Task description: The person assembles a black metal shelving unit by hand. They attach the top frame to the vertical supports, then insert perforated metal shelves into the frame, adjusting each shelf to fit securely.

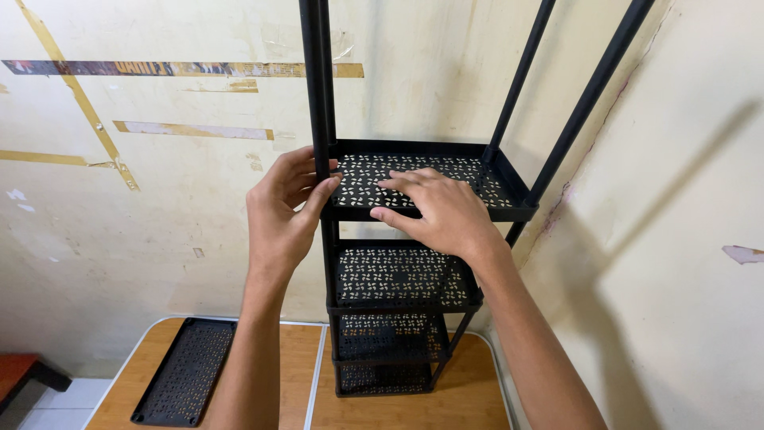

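Note:
A tall black rack with perforated shelves stands on a wooden table (pixel 477 390) in a wall corner. My left hand (pixel 280 211) curls around the front left pole (pixel 317 87) at the corner of the top shelf (pixel 501 187). My right hand (pixel 442 211) lies flat, palm down, on that top shelf, fingers spread toward the left corner. Below it sit a second shelf (pixel 398 275) and two lower shelves (pixel 386 338).
A loose black perforated shelf panel (pixel 185 370) lies flat on the table at the left. Cream walls with old tape marks close in behind and to the right. Black poles (pixel 593 87) rise above the top shelf. A dark red object (pixel 20 370) sits at the lower left.

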